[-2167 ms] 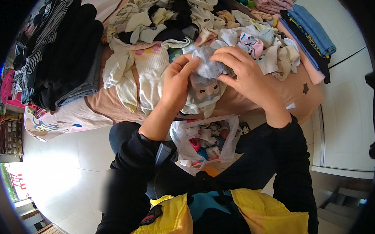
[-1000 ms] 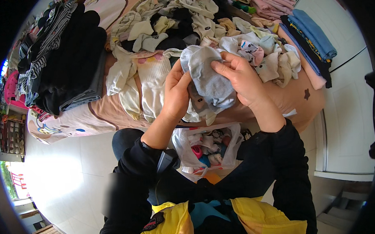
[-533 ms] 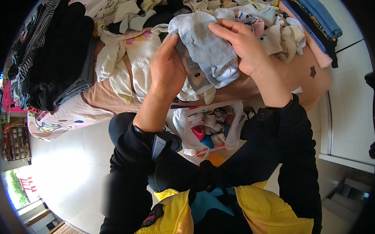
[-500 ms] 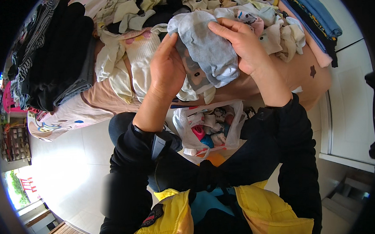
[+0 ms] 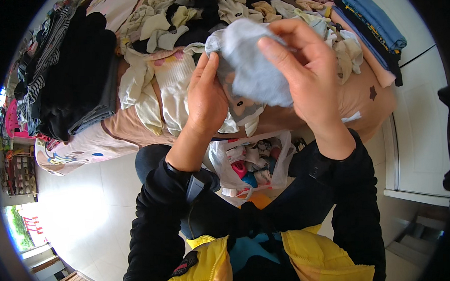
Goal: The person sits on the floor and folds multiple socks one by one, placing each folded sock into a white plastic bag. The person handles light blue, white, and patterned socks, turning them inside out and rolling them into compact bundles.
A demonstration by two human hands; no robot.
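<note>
Both my hands hold greyish socks above the edge of a bed (image 5: pixel 362 106) heaped with clothes. My right hand (image 5: pixel 309 68) is closed on a pale blue-grey sock (image 5: pixel 257 65), thumb in front and fingers behind; motion blurs it. Just left of it, my left hand (image 5: pixel 206 99) pinches a grey patterned sock (image 5: pixel 226 71) between thumb and fingers. The blue-grey sock partly covers the patterned one, and whether they are joined cannot be made out. Below, between my knees, stands an open white plastic bag (image 5: pixel 221 165) with several small rolled socks inside.
Folded black trousers (image 5: pixel 79 81) are stacked at the bed's left, beside striped clothes. Loose pale socks (image 5: pixel 167 38) and a white ribbed garment (image 5: pixel 176 82) lie across the middle. Folded jeans (image 5: pixel 379 26) top a pile at far right, near a white cabinet (image 5: pixel 423 128).
My right hand has shifted right and nearer me, turning the blue-grey sock and bunching it. My left hand has moved slightly right and nearer, still pinching.
</note>
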